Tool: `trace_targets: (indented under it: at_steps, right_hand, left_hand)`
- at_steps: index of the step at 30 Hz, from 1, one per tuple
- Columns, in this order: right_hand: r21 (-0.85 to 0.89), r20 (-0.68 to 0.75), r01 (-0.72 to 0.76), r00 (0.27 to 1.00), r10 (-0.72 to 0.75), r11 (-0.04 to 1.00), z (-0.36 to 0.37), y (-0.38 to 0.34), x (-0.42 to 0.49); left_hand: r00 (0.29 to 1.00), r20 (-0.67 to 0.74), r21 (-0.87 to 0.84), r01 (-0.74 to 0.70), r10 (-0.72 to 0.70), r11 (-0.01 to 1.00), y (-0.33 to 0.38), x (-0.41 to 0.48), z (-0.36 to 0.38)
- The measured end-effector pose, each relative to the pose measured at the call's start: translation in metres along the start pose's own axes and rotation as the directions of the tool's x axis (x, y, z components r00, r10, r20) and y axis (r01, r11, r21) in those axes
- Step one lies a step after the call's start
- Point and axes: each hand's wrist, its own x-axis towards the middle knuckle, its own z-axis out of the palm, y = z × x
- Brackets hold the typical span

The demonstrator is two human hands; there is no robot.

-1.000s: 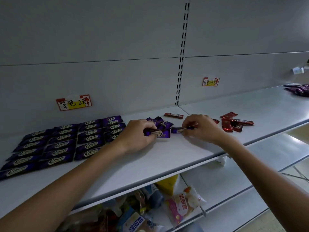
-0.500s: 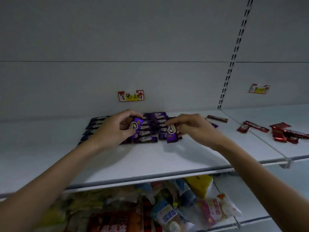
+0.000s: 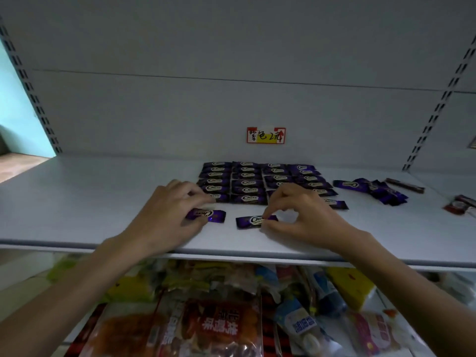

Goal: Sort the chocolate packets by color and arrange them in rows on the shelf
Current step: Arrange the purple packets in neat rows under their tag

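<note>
1. The left hand point(image 3: 167, 215) presses a purple packet point(image 3: 210, 215) flat on the white shelf point(image 3: 77, 202).
2. The right hand point(image 3: 306, 217) pinches a second packet point(image 3: 251, 222) at its right end, at 3 o'clock from the first.
3. A grid point(image 3: 257, 180) of purple packets lies at 12 o'clock from both hands.
4. A loose purple heap point(image 3: 378, 190) sits at 3 o'clock from the grid.
5. A price label point(image 3: 266, 135) hangs on the back panel.
6. Snack bags point(image 3: 206, 318) fill the level below.

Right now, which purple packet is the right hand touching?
The purple packet lying alone in front of the grid's middle, pinched at its right end by the right hand.
</note>
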Motion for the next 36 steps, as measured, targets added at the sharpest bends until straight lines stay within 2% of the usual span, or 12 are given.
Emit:
trace_targets:
  at_steps: [4,12,17,22,28,32,36]
  right_hand:
    - [0.005,-0.006,0.017,1.0,-0.017,1.0,0.002,0.0,0.01]
    - [0.034,-0.029,0.021,0.999,-0.02,0.999,0.009,0.006,0.023]
    - [0.047,-0.022,0.047,0.999,-0.046,0.998,0.009,0.009,0.025]
    - [0.064,-0.017,0.067,0.998,-0.066,0.996,0.01,0.012,0.028]
    - [0.06,-0.014,0.089,0.996,-0.088,0.994,0.011,0.012,0.027]
    - [0.071,-0.013,0.097,0.995,-0.096,0.993,0.011,0.012,0.027]
    - [0.085,-0.016,0.081,0.997,-0.08,0.993,0.011,0.013,0.028]
  left_hand:
    - [0.999,-0.009,-0.11,0.035,-0.036,0.993,-0.001,0.003,0.001]
    - [0.999,0.011,-0.153,0.048,-0.047,0.987,-0.007,0.015,0.003]
    - [0.996,0.091,-0.118,0.005,0.006,0.993,-0.005,0.018,-0.004]
    - [0.989,0.095,-0.394,-0.065,0.111,0.917,-0.004,0.012,-0.01]
    - [0.979,0.187,-0.295,-0.023,0.081,0.955,-0.011,0.004,-0.015]
    - [0.984,0.163,-0.178,-0.046,0.076,0.983,-0.017,0.005,-0.015]
    - [0.979,0.193,-0.244,-0.021,0.07,0.97,-0.017,0.01,-0.014]
